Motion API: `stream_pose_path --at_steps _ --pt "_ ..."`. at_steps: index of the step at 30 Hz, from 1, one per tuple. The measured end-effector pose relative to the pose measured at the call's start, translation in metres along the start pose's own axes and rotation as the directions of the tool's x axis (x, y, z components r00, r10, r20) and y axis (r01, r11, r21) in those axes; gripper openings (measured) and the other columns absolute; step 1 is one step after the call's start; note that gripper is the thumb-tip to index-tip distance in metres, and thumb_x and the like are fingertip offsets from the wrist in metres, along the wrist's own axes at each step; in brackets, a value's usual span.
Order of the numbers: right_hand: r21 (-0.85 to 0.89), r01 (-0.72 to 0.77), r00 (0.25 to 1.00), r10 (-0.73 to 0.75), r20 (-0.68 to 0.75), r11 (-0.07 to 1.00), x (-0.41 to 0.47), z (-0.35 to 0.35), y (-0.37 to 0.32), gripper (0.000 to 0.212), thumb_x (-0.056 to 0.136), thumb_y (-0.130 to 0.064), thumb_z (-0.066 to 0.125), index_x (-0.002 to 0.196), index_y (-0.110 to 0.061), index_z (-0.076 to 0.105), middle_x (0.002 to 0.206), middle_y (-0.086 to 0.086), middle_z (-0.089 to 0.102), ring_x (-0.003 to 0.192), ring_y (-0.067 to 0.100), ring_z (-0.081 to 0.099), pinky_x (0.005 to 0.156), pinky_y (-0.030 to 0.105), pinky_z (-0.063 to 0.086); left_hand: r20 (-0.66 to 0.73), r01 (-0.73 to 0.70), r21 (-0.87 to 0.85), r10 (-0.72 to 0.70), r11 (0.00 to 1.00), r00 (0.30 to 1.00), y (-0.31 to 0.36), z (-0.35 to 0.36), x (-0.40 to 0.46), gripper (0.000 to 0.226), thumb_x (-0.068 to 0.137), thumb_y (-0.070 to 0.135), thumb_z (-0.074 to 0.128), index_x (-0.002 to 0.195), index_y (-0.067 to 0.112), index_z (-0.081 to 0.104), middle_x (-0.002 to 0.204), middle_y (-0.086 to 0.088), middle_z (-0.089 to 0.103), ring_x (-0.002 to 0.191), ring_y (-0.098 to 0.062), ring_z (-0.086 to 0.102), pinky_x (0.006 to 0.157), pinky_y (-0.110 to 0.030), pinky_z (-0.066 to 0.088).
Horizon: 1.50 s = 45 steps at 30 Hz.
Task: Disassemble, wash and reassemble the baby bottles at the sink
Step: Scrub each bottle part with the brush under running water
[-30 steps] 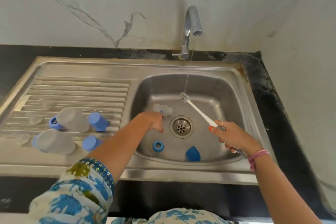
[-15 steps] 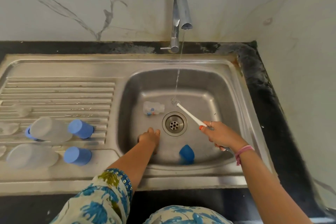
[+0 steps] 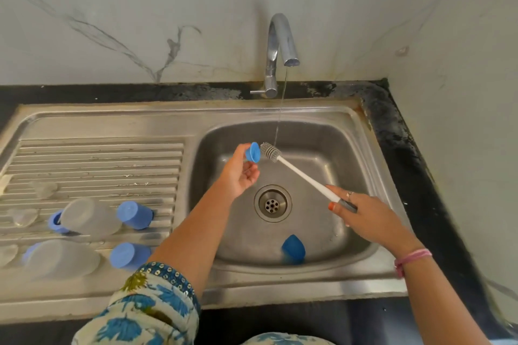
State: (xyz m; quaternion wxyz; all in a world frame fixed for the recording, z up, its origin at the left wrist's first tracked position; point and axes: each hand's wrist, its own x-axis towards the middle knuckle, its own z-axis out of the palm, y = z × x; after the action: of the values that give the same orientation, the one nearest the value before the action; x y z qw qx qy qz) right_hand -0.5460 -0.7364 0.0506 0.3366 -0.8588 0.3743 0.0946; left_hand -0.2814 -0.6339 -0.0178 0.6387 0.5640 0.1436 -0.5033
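**Asha:** Marble wall behind, black surface [image 3: 406,131] round a steel sink [image 3: 361,120], and a thin stream falling from the tap [image 3: 280,45] into the basin.

**Ben:** What are the hands doing?

**Asha:** The left hand [image 3: 241,173] pinches a small blue ring [image 3: 253,152] at its fingertips, turned sideways so its opening faces the brush. The right hand [image 3: 364,213] has its grip closed round the handle end of the bottle brush [image 3: 297,169], bristle head just beside the ring and near the stream. My guess: she means to scrub the ring's inside under the water.

**Ben:** And the rest of the bottles?

**Asha:** One blue cap [image 3: 293,248] lies in the basin near the front wall. On the ribbed drainboard [image 3: 98,159] sit two frosted bottle bodies [image 3: 89,217], two blue caps [image 3: 134,214] and some clear teats [image 3: 43,187], likely washed and draining.

**Ben:** Room to move?

**Asha:** Plenty above the drain [image 3: 272,203]. The basin's back wall and the tap spout are the nearest limits for the brush.
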Motion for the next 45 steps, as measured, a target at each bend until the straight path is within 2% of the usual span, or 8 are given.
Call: stream_pose_path --at_steps 13,18,24,29,33,36,41,45 --pt "-0.488 0.007 0.961 -0.140 -0.237 0.873 -0.005 0.004 -0.008 0.047 0.103 -0.045 0.027 0.149 -0.043 0.016 0.091 -0.007 0.054 0.078 0.016 0.061 0.072 0.032 0.052 0.129 -0.065 -0.049 0.071 0.997 0.989 0.040 0.060 -0.018 0.020 0.093 0.004 0.049 0.111 -0.004 0.053 0.103 -0.024 0.057 0.093 -0.033 0.063 0.074 -0.044 0.056" --pt "0.218 0.035 0.993 -0.010 -0.114 0.975 -0.008 0.024 -0.031 0.033 0.102 -0.033 0.042 0.134 -0.026 0.050 0.088 -0.001 0.058 0.070 0.013 0.054 0.063 0.027 0.046 0.119 -0.054 -0.073 0.062 0.996 0.991 0.050 0.082 -0.019 0.041 0.093 0.022 0.047 0.130 0.003 0.046 0.100 -0.018 0.056 0.101 -0.032 0.061 0.102 -0.055 0.038" --pt "0.890 -0.453 0.884 -0.156 0.440 -0.058 -0.013 0.000 -0.040 0.034 0.098 -0.028 0.046 0.123 -0.015 0.066 0.066 0.000 0.038 0.040 0.003 0.026 0.034 0.014 0.020 0.317 -0.073 -0.189 0.131 0.979 0.939 0.050 0.090 -0.017 0.036 0.080 0.033 0.077 0.104 0.013 0.059 0.085 0.000 0.067 0.070 -0.011 0.062 0.087 -0.034 0.052" --pt "0.856 -0.210 0.977 0.084 0.194 0.472 -0.011 -0.001 -0.042 0.025 0.101 -0.032 0.046 0.121 -0.027 0.061 0.065 -0.002 0.043 0.045 0.005 0.032 0.037 0.019 0.027 0.212 -0.195 0.159 0.160 0.968 0.964 0.059 0.092 -0.016 0.034 0.085 0.039 0.071 0.097 0.008 0.063 0.084 -0.006 0.064 0.076 -0.012 0.061 0.078 -0.025 0.053" --pt "0.096 0.009 0.982 0.009 -0.186 0.995 -0.002 0.002 -0.029 0.039 0.102 -0.038 0.041 0.140 -0.030 0.045 0.069 -0.004 0.054 0.060 0.011 0.051 0.060 0.030 0.046 0.208 -0.152 0.055 0.137 0.987 0.968 0.070 0.088 -0.013 0.016 0.097 0.008 0.046 0.111 0.000 0.049 0.107 -0.023 0.058 0.092 -0.028 0.063 0.086 -0.040 0.055" --pt "0.338 0.040 0.993 -0.001 -0.114 0.940 0.001 0.008 -0.038 0.039 0.102 -0.037 0.043 0.140 -0.028 0.046 0.068 -0.004 0.051 0.054 0.008 0.046 0.050 0.024 0.042 0.196 -0.119 -0.013 0.119 0.993 0.973 0.071 0.096 -0.017 0.027 0.094 0.023 0.048 0.113 0.003 0.051 0.092 -0.015 0.060 0.085 -0.024 0.063 0.094 -0.042 0.049" --pt "0.909 -0.417 0.896 -0.164 0.413 0.014 -0.001 -0.004 -0.041 0.035 0.097 -0.028 0.047 0.127 -0.019 0.063 0.065 -0.001 0.037 0.039 0.003 0.027 0.032 0.014 0.024 0.292 -0.101 -0.176 0.150 0.979 0.945 0.065 0.095 -0.016 0.028 0.082 0.030 0.073 0.101 0.014 0.060 0.083 0.002 0.069 0.072 -0.010 0.064 0.087 -0.034 0.050" --pt "0.908 -0.268 0.959 -0.005 0.284 0.321 -0.002 -0.001 -0.043 0.032 0.100 -0.030 0.047 0.128 -0.022 0.060 0.062 -0.003 0.041 0.042 0.005 0.030 0.034 0.017 0.028 0.205 -0.219 0.099 0.196 0.971 0.959 0.065 0.095 -0.012 0.035 0.083 0.044 0.071 0.096 0.013 0.063 0.075 -0.001 0.058 0.067 -0.010 0.053 0.074 -0.026 0.048"
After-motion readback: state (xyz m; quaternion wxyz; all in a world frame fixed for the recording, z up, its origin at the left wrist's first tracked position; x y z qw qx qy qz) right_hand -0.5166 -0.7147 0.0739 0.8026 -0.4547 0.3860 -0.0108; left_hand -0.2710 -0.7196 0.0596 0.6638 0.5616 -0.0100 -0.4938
